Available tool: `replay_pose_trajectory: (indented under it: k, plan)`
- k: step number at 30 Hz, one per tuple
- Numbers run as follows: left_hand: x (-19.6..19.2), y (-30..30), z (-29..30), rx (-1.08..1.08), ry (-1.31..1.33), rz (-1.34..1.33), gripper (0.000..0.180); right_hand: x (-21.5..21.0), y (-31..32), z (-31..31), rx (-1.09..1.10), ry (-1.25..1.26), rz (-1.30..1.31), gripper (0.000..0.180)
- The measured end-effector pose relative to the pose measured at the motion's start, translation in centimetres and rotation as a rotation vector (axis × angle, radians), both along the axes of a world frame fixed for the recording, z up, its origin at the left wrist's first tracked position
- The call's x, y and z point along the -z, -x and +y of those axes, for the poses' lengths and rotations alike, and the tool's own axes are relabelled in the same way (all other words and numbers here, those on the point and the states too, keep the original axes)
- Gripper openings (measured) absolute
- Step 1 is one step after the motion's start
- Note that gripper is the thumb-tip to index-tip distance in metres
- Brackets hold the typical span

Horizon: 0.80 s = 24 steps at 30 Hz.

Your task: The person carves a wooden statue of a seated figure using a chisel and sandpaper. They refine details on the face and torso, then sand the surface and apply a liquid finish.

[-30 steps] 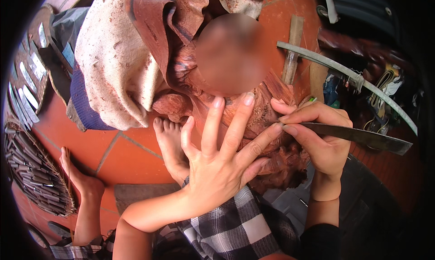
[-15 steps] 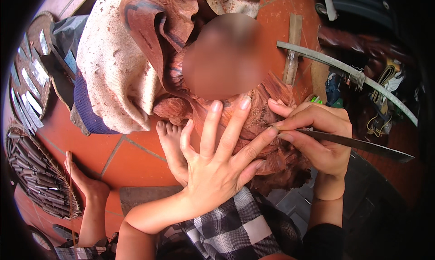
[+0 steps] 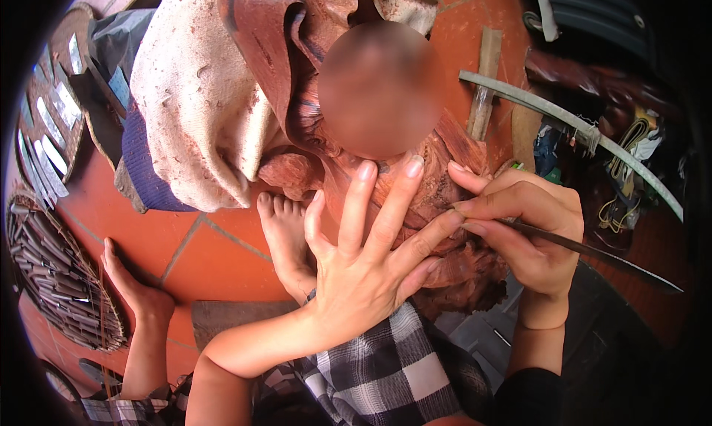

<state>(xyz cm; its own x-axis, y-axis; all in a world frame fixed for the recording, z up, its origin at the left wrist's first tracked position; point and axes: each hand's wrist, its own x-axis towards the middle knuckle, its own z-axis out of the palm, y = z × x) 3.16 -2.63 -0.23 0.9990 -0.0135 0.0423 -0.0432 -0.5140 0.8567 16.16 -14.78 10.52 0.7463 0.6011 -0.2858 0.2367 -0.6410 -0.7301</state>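
Reddish wood carving (image 3: 337,168): lay beside pale cloth (image 3: 193,114), under wide-spread fingers of L hand (image 3: 363,277), w/ flat metal tool (image 3: 608,260) pinched tight in R hand (image 3: 538,222), just rolled edge-on vs. a sec ago, prob. altering its angle on the wood.

Orange floor tiles (image 3: 215,259), joined by pale grout lines, spread beneath the work area. At left, a basket (image 3: 113,307) packed with dark rods (image 3: 63,274) sits on the floor, with pale blades (image 3: 52,153) laid out beyond it. Two bare feet, one near the basket (image 3: 141,296) and one closer to center (image 3: 285,229), rest on the tiles. A dark board (image 3: 237,315) lies in the foreground. At upper right, a wooden strip (image 3: 486,59) lies on the floor, crossed by a curved gray strip (image 3: 571,118).
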Motion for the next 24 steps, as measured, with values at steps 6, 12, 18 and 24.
replay_pose_trajectory:
  k: [6,12,18,24]
  plan:
    - [-0.1,-0.4,0.1,0.024,-0.104,-0.019,0.043,0.0,0.1,-0.5,0.062,0.004,0.026,0.009]
    - [-0.4,-0.5,0.3,0.03,-0.122,-0.015,0.045,0.2,0.0,-0.9,0.074,-0.036,0.053,0.01]
    - [-0.2,-0.4,0.6,0.048,-0.098,-0.035,0.044,-0.1,-0.3,-0.4,-0.01,0.001,0.024,0.011]
    - [0.2,-0.2,-0.1,-0.013,0.034,-0.019,0.07,0.0,1.2,0.0,0.068,0.102,-0.092,0.009]
